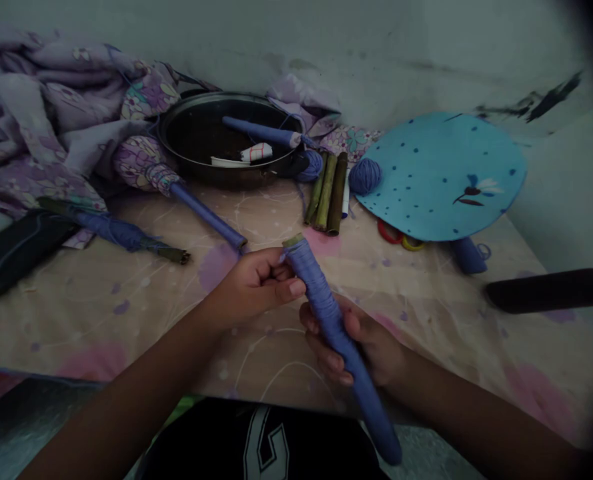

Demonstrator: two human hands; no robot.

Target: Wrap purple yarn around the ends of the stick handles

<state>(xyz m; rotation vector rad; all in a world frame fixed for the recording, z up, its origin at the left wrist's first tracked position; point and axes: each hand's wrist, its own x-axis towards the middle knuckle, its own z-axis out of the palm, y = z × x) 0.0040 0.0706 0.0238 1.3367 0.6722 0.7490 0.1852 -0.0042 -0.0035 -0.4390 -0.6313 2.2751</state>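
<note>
A flowered table cover [141,287] spreads beneath everything, pale with pink and purple blotches and thin curling lines. Heaped lilac floral fabric [41,107] fills the back left. At the back right, a turquoise board [426,180] bears dark dots and a painted flower. The black clothing [201,440] on the person's lap shows a white-outlined angular character, cut off by the lower edge, so I cannot tell which letter or number it is. A dark pan [216,175] stands at the back, beside the fabric.

The blue-wrapped stick [336,327] is in the person's hands, slanting over the near table edge, its top end toward the pan. The right hand [376,347] is closed around its middle. The left hand [256,287] has its fingers curled and its thumb against the windings near the top; whether it pinches yarn I cannot tell.

Another wrapped rod [209,217], its far end in floral cloth, lies in front of the pan. Three bare sticks [323,193] lie near a ball of blue yarn [366,176]. In the pan, a small white piece [257,153] carries red lines; any lettering is too small to read.
</note>
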